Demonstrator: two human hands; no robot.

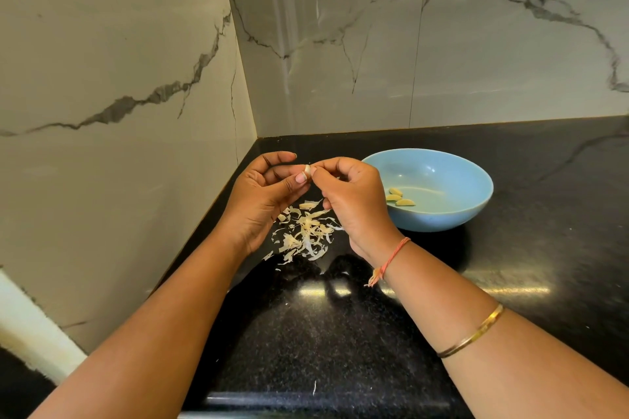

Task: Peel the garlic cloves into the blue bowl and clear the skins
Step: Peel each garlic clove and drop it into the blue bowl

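My left hand and right hand pinch one garlic clove between their fingertips above the counter. Three peeled cloves lie in the blue bowl. The skins are not yet cleared.

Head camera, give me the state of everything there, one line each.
garlic clove, pinched between both hands' fingertips
left hand, pinches the clove
right hand, pinches the clove
blue bowl, upright, holds three peeled cloves
skins, loose pile on the counter, not yet cleared
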